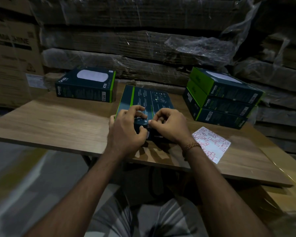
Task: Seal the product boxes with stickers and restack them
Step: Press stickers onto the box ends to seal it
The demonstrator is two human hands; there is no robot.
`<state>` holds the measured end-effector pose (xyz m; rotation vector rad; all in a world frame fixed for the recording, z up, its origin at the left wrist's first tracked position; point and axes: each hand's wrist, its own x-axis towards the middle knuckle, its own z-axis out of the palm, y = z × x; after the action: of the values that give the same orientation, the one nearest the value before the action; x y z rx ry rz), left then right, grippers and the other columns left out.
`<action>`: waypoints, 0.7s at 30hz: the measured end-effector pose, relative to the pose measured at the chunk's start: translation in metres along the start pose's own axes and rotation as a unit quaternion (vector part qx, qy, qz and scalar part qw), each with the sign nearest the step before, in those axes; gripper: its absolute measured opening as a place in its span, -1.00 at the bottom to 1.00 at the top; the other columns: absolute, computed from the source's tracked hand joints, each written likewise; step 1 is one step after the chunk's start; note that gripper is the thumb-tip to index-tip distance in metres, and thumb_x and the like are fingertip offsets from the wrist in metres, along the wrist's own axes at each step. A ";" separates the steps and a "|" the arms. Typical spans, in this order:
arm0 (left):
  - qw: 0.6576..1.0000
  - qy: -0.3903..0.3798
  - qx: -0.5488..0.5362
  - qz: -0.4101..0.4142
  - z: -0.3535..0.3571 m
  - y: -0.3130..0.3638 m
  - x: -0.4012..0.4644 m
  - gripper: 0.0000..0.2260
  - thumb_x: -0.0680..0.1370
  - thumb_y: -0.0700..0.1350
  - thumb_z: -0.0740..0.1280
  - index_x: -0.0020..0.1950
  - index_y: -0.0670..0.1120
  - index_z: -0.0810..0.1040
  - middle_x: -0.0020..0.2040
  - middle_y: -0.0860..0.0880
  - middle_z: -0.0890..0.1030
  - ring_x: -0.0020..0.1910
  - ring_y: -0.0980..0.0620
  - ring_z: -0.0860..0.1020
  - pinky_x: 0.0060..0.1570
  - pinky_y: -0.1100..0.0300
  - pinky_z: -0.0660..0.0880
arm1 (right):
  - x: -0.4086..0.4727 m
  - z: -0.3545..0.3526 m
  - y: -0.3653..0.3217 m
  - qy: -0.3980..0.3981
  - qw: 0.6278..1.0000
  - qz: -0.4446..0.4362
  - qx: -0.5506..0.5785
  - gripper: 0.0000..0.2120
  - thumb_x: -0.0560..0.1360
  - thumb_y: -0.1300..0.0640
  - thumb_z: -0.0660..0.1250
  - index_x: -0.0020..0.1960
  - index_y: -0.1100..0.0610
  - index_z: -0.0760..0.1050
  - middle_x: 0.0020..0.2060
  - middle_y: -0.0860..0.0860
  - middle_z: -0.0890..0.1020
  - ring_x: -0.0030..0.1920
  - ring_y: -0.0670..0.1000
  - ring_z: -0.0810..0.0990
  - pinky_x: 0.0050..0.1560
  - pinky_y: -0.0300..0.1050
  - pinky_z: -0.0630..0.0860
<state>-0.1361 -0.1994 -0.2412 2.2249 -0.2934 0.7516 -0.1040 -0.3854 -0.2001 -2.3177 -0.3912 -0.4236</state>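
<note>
A dark teal product box point(147, 98) with a green stripe lies back side up in the middle of the wooden table point(58, 120). My left hand point(126, 130) grips its near end, fingers curled over the top edge. My right hand point(169, 125) pinches at the same near edge with thumb and forefinger; any sticker between them is too small to see. A white sticker sheet point(212, 144) with red-outlined stickers lies to the right of my right wrist. One matching box point(85, 84) lies at the back left. A stack of three boxes point(220, 100) stands at the back right.
Shrink-wrapped flattened cardboard point(143, 45) forms a wall behind the table. Large brown cartons point(12, 53) stand at the left. Another carton point(287, 190) sits low at the right, beside the table's edge. My legs show under the table's near edge.
</note>
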 end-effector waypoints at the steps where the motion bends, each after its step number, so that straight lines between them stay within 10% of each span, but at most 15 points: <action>1: 1.000 0.000 0.000 -0.001 0.000 0.000 0.000 -0.49 0.49 0.03 0.35 0.45 0.18 0.40 0.13 0.28 0.54 0.14 0.20 0.41 0.38 -0.27 0.39 | 0.002 -0.001 0.000 -0.007 1.000 0.009 0.003 -0.82 0.45 -0.08 0.60 -0.12 -0.02 0.65 -0.29 -0.10 0.67 -0.29 -0.18 0.59 -0.25 -0.22 0.50; 21: 1.000 -0.005 -0.004 -0.010 0.000 0.001 0.002 -0.48 0.47 0.08 0.28 0.45 0.19 0.39 0.17 0.25 0.61 0.20 0.16 0.47 0.39 -0.23 0.36 | 0.004 -0.005 0.000 -0.016 0.999 0.033 0.013 -0.89 0.47 0.06 0.56 -0.07 -0.03 0.64 -0.22 -0.05 0.70 -0.24 -0.16 0.63 -0.14 -0.17 0.63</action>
<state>-0.1353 -0.2002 -0.2396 2.2219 -0.2783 0.7293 -0.1011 -0.3886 -0.1952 -2.3079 -0.3327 -0.3482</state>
